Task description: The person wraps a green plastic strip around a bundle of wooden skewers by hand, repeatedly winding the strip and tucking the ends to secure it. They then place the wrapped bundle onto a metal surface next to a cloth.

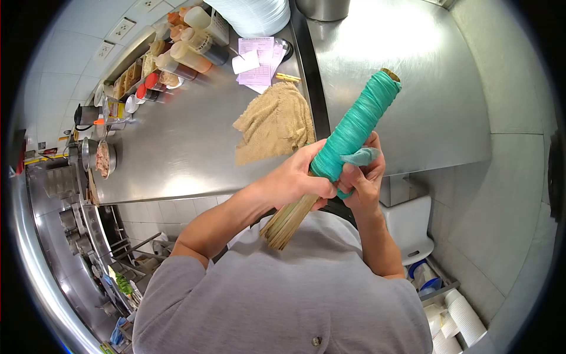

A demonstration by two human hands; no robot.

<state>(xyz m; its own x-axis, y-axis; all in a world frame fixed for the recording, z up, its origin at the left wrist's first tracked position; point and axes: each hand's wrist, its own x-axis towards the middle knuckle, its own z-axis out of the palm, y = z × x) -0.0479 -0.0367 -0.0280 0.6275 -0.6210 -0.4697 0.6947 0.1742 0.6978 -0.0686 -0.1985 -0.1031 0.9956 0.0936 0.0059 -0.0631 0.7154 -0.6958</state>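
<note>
A bundle of thin wooden sticks (290, 223) is wrapped over its upper part in green cloth or film (361, 121), and is held tilted in front of my chest. My left hand (308, 177) is closed around the bundle near the lower edge of the wrap, where the bare sticks come out. My right hand (364, 177) pinches a loose green end (361, 156) against the wrap's right side. Its fingers are partly behind the bundle. On the steel counter, just beyond my left hand, lies a crumpled tan cloth (276, 121).
The steel counter (183, 141) has squeeze bottles (190, 57), pink papers (256, 62) and a bowl of meat (105, 159). A dark gap separates it from a second steel surface (424, 106). Below right are a white chair (410, 227) and stacked white cups (466, 315).
</note>
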